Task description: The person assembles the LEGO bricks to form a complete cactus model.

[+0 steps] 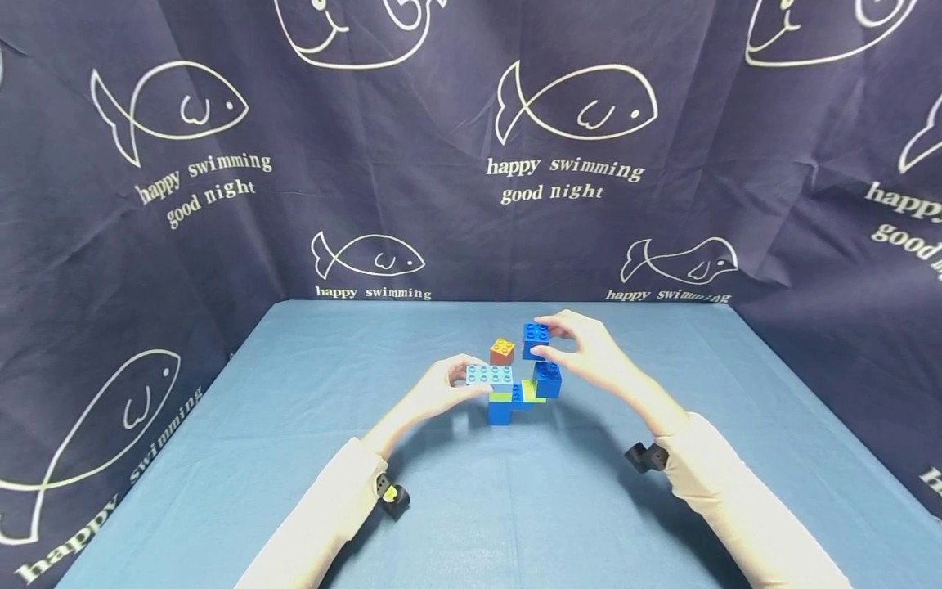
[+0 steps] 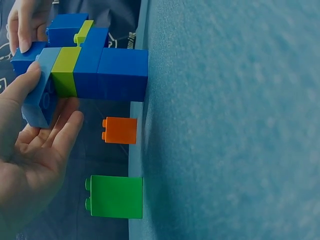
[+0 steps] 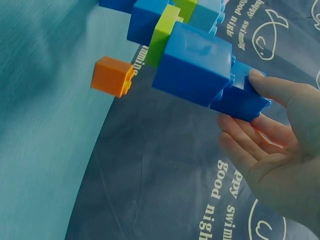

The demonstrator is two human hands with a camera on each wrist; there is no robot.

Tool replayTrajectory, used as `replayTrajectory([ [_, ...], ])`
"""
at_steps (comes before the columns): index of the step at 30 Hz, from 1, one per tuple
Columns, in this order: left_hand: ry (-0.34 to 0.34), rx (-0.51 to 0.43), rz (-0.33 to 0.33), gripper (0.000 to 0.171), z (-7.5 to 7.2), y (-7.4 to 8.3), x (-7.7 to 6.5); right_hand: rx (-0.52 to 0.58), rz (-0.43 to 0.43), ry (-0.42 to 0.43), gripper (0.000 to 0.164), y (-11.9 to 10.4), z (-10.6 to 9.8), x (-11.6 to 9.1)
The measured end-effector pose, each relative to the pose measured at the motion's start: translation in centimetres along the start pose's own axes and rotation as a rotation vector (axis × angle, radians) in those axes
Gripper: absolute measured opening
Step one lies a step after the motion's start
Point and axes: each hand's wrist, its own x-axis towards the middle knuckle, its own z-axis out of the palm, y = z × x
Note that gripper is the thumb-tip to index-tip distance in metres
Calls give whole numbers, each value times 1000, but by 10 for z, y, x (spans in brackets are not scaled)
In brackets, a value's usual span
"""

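My left hand [image 1: 439, 386] pinches the light blue brick [image 1: 489, 375] at its left end, thumb in front and fingers behind. That brick sits at the top left of a stepped structure with lime green pieces [image 2: 66, 71] and a blue bottom brick [image 1: 499, 415] on the table. My right hand [image 1: 585, 350] grips a small blue brick [image 1: 536, 342] between thumb and fingers. It is held above and slightly behind the dark blue brick [image 1: 547, 381] at the structure's right end. Whether those two touch, I cannot tell.
Behind the structure an orange brick [image 1: 502, 352] stands on the blue-covered table [image 1: 515, 507]. A green brick [image 2: 116, 197] shows in the left wrist view; the head view does not show it. A dark printed curtain [image 1: 471, 147] hangs around the table.
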Motion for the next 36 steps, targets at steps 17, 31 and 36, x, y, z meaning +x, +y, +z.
replayTrajectory([
  [17, -6, 25, -25, 33, -2, 2, -1, 55, -84, -37, 43, -16, 16, -1],
  [31, 21, 11, 29, 30, -1, 0, 0, 68, -162, -34, 42, -19, 24, 0],
  [36, 17, 9, 20, 30, -1, 0, 0, 78, -180, -59, 42, -17, 28, 0],
])
